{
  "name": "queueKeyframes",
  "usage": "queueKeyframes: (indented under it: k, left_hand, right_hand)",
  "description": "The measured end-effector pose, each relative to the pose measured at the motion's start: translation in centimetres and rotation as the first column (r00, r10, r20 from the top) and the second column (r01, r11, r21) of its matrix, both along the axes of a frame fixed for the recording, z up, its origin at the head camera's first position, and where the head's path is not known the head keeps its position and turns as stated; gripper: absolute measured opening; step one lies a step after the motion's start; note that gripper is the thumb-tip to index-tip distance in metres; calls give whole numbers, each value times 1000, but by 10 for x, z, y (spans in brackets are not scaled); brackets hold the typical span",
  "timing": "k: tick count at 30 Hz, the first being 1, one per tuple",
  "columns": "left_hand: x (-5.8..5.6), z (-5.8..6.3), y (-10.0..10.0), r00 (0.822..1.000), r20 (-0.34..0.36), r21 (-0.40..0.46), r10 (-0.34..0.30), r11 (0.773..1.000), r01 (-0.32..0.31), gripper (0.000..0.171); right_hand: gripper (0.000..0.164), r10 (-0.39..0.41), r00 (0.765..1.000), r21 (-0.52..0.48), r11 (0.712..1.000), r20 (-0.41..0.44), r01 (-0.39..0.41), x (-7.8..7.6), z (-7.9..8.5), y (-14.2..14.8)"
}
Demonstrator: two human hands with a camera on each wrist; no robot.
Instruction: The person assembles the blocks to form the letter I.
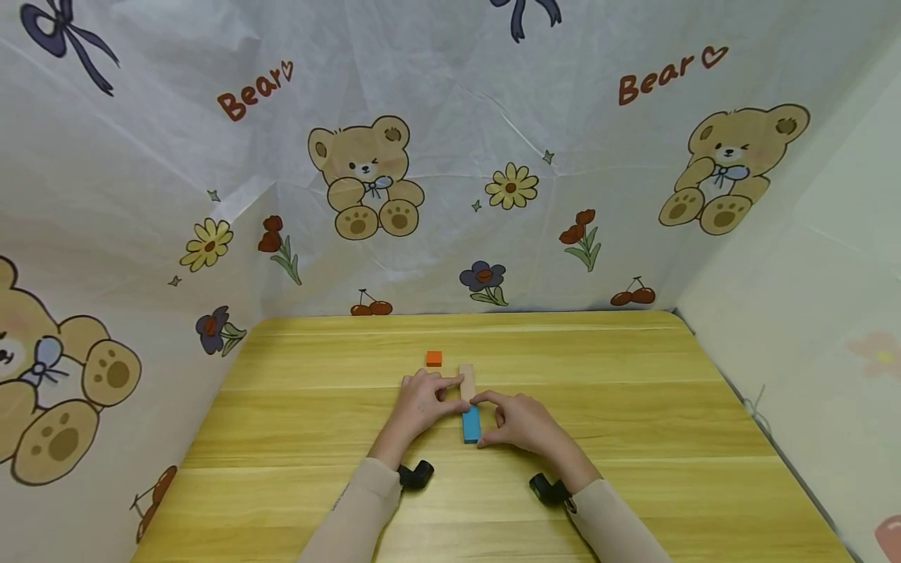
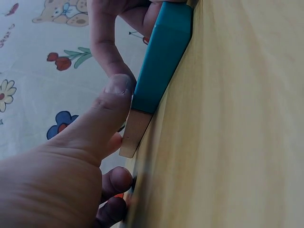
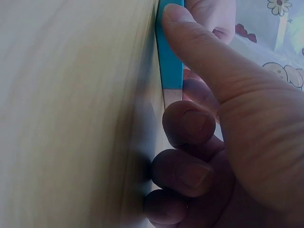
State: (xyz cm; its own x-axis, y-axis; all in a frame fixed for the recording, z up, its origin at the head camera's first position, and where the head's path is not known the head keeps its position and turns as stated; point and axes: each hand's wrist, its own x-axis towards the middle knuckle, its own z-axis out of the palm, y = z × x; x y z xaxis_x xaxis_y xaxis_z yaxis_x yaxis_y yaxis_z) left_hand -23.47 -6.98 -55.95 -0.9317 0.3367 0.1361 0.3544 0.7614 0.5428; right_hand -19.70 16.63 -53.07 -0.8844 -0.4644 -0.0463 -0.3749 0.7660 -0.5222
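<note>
Two narrow blocks lie end to end on the table: a plain wooden block [image 1: 468,379] farther away and a blue block [image 1: 471,426] nearer. My left hand [image 1: 420,400] is at their left side, its index fingertip against the wooden block and its thumb [image 2: 116,88] at the joint. My right hand [image 1: 524,422] holds the blue block from the right, index fingertip near the joint and thumb [image 3: 178,19] on its side close to the near end. The other right fingers [image 3: 183,171] are curled in. Left thumb and right index finger nearly meet.
A small orange block [image 1: 434,359] sits beyond the left hand, apart from the other two. Behind the wooden table [image 1: 317,360] hangs a white cloth [image 1: 450,94] printed with bears and flowers. A pale wall [image 1: 809,313] is on the right.
</note>
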Motion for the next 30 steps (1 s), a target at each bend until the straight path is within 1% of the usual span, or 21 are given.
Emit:
queueKeyframes:
  k: [3,6,17,23,30]
  left_hand:
    - [1,1,0,1000,0,-6,-2,1000,2,68]
    - [1,1,0,1000,0,-11,-3,1000,3,69]
    - [1,0,1,1000,-25,-25,-11,1000,11,68]
    - [2,2,1,1000,-22,-34,-16,999,15,68]
    - [4,5,0,999,-40,-51,-24,998,22,67]
  right_hand:
    - [61,5,1000,7,1000,-2,-5,0,0,0]
    - [61,13,1000,12,1000,-8,-13,-1,0,0]
    - [61,20,1000,14,1000,-5,-20,-1,2,0]
    - [61,20,1000,11,1000,9,-20,-1,2,1]
    - [46,8,1000,-26,1000,18,-7,-2,0,1]
